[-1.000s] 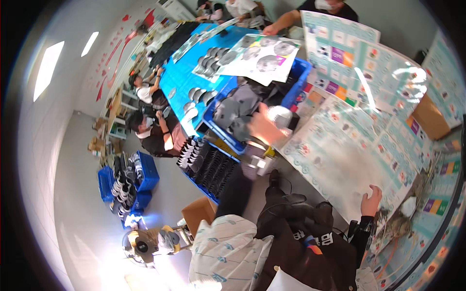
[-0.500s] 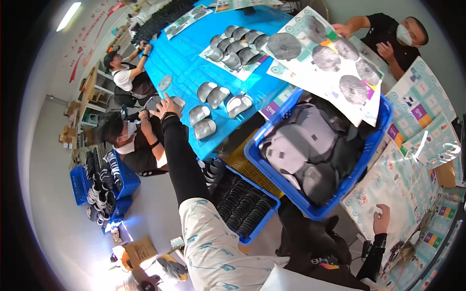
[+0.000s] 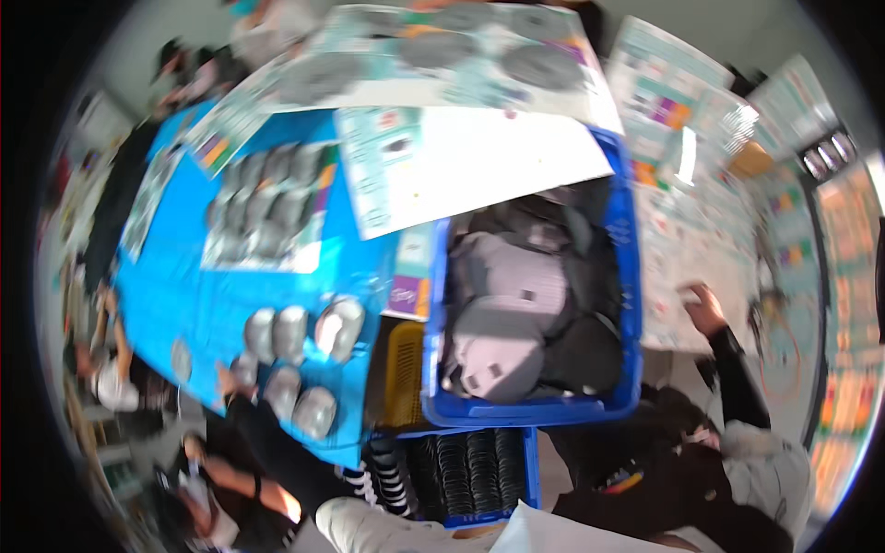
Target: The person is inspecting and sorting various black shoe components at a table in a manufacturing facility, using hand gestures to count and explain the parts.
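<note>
My left hand reaches over the blue-covered table, beside a grey curved shell-like piece. Its fingers are smeared by motion, so a hold on that piece cannot be made out. Several similar glossy grey pieces lie just right of it, and a flat oval piece lies to its left. Out to the right, my right hand hovers above a printed sheet, fingers apart and nothing in them.
A blue basket holds grey and black soft pieces; printed sheets overlap its far side. Stacked black pieces fill a crate below, near a yellow basket. More dark pieces sit on a board. A co-worker is at lower left.
My view has swung right, shifting the table left and bringing the basket to the middle. My left hand stays by the grey pieces; my right hand remains over the printed sheets.
</note>
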Demonstrator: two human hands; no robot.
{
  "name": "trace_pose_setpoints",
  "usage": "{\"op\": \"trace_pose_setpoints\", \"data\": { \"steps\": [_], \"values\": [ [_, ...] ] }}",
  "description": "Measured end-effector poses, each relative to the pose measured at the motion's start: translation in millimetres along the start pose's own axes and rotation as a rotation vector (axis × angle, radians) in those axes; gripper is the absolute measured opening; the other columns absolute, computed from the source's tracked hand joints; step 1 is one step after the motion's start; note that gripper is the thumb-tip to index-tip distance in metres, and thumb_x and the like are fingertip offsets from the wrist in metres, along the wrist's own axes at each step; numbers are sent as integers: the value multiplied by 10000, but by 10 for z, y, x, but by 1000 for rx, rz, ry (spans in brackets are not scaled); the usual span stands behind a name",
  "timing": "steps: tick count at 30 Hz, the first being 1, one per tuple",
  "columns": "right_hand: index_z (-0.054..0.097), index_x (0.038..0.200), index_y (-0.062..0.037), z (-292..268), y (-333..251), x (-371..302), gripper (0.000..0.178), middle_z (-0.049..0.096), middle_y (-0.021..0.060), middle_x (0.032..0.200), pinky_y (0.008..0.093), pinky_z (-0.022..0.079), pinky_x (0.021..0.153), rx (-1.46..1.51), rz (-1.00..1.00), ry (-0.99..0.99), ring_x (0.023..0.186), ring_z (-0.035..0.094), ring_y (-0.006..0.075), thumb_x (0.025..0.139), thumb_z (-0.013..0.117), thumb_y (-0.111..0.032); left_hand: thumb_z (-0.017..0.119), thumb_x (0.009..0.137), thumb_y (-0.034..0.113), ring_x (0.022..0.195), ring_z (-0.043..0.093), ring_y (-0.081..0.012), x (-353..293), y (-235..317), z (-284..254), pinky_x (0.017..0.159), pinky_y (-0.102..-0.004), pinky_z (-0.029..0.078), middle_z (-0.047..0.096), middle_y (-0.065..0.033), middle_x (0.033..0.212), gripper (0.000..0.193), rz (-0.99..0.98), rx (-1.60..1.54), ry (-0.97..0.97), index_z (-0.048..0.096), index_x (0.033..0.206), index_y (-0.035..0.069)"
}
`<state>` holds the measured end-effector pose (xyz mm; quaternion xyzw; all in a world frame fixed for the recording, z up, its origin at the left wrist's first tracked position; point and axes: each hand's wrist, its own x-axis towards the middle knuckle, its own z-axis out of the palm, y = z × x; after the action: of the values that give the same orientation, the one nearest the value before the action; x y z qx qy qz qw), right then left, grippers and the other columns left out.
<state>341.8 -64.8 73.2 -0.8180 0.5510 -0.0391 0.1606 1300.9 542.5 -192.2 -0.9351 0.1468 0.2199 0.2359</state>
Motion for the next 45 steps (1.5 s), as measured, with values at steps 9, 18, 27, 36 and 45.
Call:
{"op": "trace_pose_setpoints", "data": {
  "steps": [9, 18, 27, 36, 45],
  "values": [
    [761, 1061, -92, 336, 284, 731, 274, 756, 130, 1000, 413, 596, 744, 216, 234, -6, 869, 730, 301, 853, 680, -251, 797, 808, 601, 1382, 469, -430, -1885, 796, -1370, 1123, -521, 414, 481, -237, 1509, 1036, 261, -291, 994, 355, 1574, 63],
    [786, 967, -39, 1492, 286, 1310, 436, 754, 209, 986, 445, 569, 882, 99, 273, -252, 962, 723, 360, 767, 767, -425, 650, 1009, 90, 1251, 576, -319, -5063, 963, -1264, 1046, -432, 500, 551, -241, 1370, 695, 412, -1170, 539, 264, 1580, -5],
    [709, 950, -40, 1158, 233, 1194, 244, 718, 224, 959, 515, 552, 827, 319, 115, 7, 932, 695, 421, 819, 700, -246, 606, 1023, 76, 1095, 635, -220, -7568, 3120, -1832, 960, -335, 502, 660, -155, 1252, 500, 459, -1251, 397, 449, 1492, -1],
    [661, 1106, -62, -1072, 619, 163, 188, 653, 158, 1021, 449, 524, 845, 545, -705, -94, 984, 625, 386, 930, 639, -123, 701, 972, 89, 1096, 641, -152, -8089, 5420, -1900, 879, -306, 556, 675, -116, 1237, 388, 983, -1692, 11, 572, 1323, -15],
    [617, 1214, -41, -2070, -94, -548, 386, 672, 137, 1144, 461, 475, 985, 429, -945, -247, 1106, 607, 370, 857, 722, -142, 799, 844, 161, 833, 746, -298, -8822, 5387, -2726, 741, -378, 570, 743, -189, 974, 307, 1130, -1102, 200, 674, 1069, -4]
  ]
}}
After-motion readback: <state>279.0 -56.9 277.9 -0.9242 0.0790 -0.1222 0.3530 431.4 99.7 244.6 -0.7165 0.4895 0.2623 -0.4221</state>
